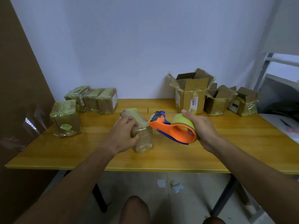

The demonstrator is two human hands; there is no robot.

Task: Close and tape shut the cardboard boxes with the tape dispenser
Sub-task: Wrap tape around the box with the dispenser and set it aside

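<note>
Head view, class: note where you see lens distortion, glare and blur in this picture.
Head view: wide-angle bending curves the wall edges and table rim; soft glare streaks the tabletop and the film on the taped boxes; the left hand and wrapped box look slightly smeared; lighting is dim and bluish.

Box labels unreadable (too small)
</note>
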